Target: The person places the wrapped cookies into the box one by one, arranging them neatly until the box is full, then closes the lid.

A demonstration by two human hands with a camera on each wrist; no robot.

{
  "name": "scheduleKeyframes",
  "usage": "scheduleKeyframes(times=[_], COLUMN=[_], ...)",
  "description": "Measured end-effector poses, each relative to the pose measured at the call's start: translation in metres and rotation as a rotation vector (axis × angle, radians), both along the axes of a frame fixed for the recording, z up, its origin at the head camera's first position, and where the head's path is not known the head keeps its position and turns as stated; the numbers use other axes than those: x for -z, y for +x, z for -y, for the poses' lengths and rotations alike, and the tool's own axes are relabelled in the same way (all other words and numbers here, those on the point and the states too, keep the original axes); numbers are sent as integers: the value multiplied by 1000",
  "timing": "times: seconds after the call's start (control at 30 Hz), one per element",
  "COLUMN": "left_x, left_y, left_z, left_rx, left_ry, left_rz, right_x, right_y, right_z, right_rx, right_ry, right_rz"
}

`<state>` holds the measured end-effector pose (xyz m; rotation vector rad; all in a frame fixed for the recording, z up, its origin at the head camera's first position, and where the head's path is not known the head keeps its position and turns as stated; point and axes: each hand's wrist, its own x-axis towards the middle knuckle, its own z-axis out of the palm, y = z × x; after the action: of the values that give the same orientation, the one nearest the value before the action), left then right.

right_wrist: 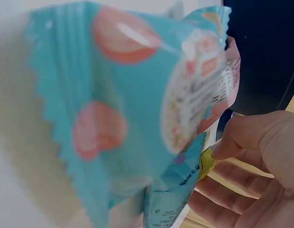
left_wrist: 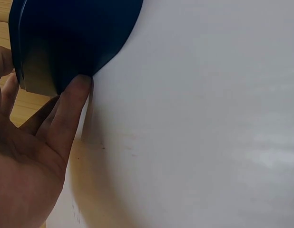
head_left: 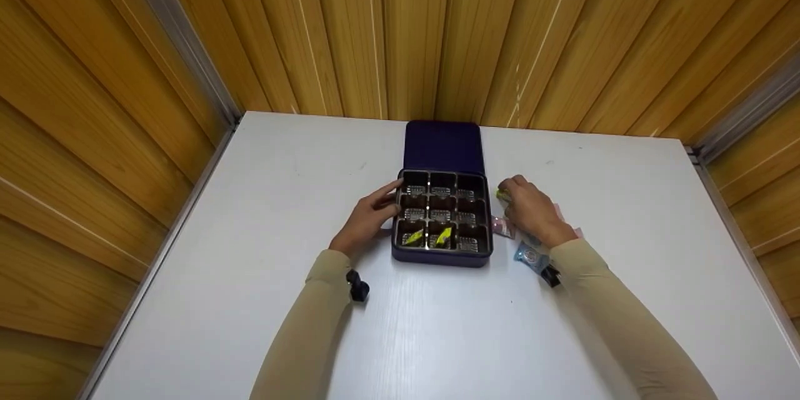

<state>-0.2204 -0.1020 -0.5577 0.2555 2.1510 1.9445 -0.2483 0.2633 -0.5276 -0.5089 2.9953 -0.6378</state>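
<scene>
A dark blue tin box (head_left: 441, 257) stands on the table, its lid (head_left: 444, 145) folded open at the back. Inside is a brown divided insert; yellow-green wrapped candies lie in its front-left (head_left: 413, 238) and front-middle (head_left: 444, 237) compartments. My left hand (head_left: 369, 215) rests against the box's left side, fingers mostly straight; the left wrist view shows fingertips touching the blue wall (left_wrist: 75, 38). To the right of the box, my right hand (head_left: 531, 209) pinches a yellow-green wrapped candy (right_wrist: 207, 163) between thumb and fingers, partly hidden by them.
Blue wrapped candies (head_left: 530, 256) and a pink one (head_left: 503, 227) lie right of the box, around and under my right hand and wrist. A blue packet (right_wrist: 137, 90) fills much of the right wrist view. Yellow wood-pattern panels (head_left: 412, 31) border the white table (head_left: 281, 200).
</scene>
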Motion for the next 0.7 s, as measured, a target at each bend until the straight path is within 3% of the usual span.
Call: scheduleKeyframes(times=[0.27,0.5,0.7], left_x=[-1,-2,-1], left_y=[1,1,0], left_z=[0,-1,0], left_rx=[-2,-3,1], left_ry=[17,4,25], left_rz=[28,6,42], right_x=[0,1,1], right_y=[1,0,1], right_z=[-2,-4,-5], right_rx=[-5,-1,9], right_ry=[-6,-31,-42], right_rz=[-29,-71,-82])
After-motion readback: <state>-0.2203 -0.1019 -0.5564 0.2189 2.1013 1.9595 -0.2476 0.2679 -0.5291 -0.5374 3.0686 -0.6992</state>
